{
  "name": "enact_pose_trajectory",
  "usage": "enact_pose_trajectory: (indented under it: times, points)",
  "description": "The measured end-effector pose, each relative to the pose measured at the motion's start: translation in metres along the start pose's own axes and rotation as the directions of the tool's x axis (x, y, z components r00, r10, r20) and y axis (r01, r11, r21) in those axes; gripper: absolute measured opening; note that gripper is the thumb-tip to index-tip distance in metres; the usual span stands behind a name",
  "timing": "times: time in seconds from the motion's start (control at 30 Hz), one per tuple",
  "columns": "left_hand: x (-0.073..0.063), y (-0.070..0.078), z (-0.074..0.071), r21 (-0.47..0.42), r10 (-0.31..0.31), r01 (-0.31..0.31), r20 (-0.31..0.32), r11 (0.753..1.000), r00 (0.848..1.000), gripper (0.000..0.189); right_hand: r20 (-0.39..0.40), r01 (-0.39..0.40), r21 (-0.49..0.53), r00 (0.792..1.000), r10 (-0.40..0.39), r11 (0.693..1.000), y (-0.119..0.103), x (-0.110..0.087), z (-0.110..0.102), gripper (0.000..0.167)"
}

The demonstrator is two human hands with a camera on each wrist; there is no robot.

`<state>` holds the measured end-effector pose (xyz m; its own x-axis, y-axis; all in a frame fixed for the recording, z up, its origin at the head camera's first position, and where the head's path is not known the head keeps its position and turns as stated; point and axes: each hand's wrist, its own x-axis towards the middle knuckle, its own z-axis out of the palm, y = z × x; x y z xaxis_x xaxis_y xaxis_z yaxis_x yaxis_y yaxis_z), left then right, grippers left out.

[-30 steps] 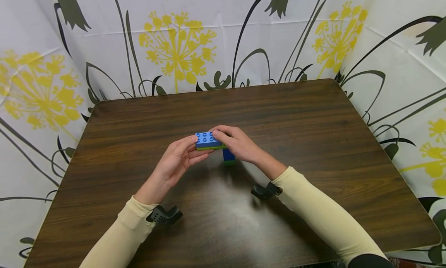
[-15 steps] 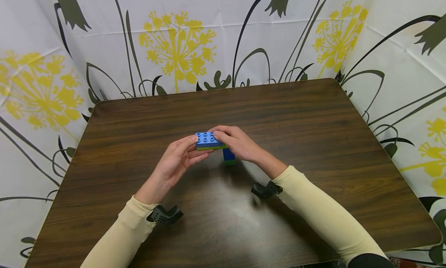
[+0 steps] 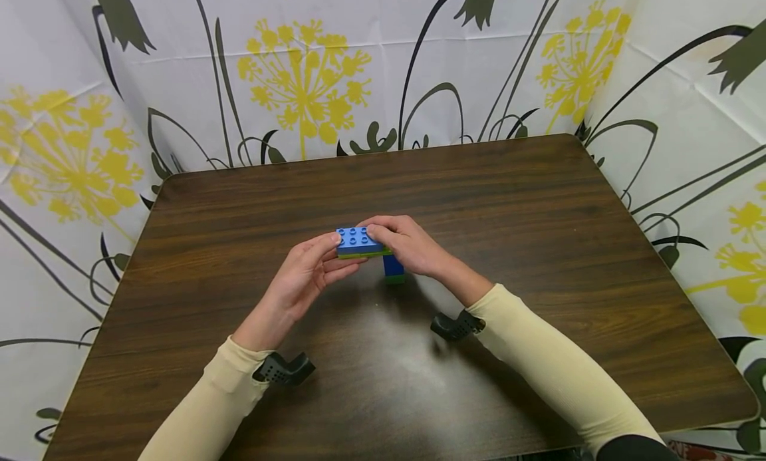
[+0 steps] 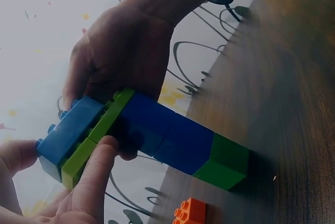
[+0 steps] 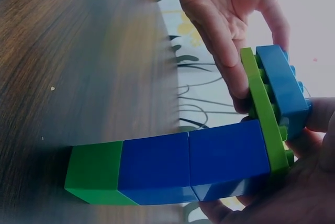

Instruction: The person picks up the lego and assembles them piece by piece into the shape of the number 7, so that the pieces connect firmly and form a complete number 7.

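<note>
A stack of toy building bricks stands on the table: a green brick (image 5: pixel 94 171) at the bottom, two dark blue bricks (image 4: pixel 186 143) above it, then a long light green plate (image 5: pixel 264 109). Over the plate lies a light blue brick (image 3: pixel 357 239), studs up; plate studs show along the seam between them. My left hand (image 3: pixel 299 275) pinches the left end of brick and plate, thumb on top and fingers below. My right hand (image 3: pixel 413 248) grips the right end, its thumb on the light blue brick. Its other fingers are partly hidden behind the stack.
An orange brick (image 4: pixel 191 212) lies near the stack in the left wrist view; the head view does not show it. The brown wooden table (image 3: pixel 514 208) stretches around, with a flower-patterned curtain (image 3: pixel 371 68) along its back and sides.
</note>
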<state>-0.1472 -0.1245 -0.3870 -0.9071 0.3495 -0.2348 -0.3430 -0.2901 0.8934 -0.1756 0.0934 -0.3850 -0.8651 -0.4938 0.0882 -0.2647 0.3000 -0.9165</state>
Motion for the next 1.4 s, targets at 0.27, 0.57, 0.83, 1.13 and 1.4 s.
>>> enact_pose_trajectory:
  times: [0.27, 0.57, 0.83, 1.13, 1.4]
  points:
    - [0.000, -0.001, 0.000, 0.023, 0.006, -0.006, 0.006, 1.000, 1.000, 0.047, 0.017, 0.001, 0.025, 1.000, -0.001, 1.000, 0.000, -0.001, 0.001, 0.036]
    - [0.000, -0.003, -0.001, -0.007, 0.004, -0.004, 0.005, 1.000, 1.000, 0.040, 0.002, -0.010, 0.008, 1.000, 0.010, 1.000, 0.001, -0.001, 0.002, 0.037]
    - [-0.001, -0.002, -0.002, -0.054, -0.012, 0.012, 0.006, 0.998, 1.000, 0.043, -0.003, 0.022, -0.169, 1.000, -0.022, 0.985, 0.000, -0.007, -0.004, 0.039]
    - [0.000, -0.002, -0.003, -0.055, -0.011, 0.013, 0.029, 0.998, 1.000, 0.046, -0.042, 0.082, -0.200, 0.995, -0.093, 0.976, -0.002, -0.010, -0.007, 0.038]
    - [0.000, -0.001, -0.003, -0.056, 0.004, -0.002, 0.041, 0.998, 0.999, 0.043, -0.049, 0.037, -0.153, 0.998, -0.045, 0.988, 0.000, -0.012, -0.003, 0.041]
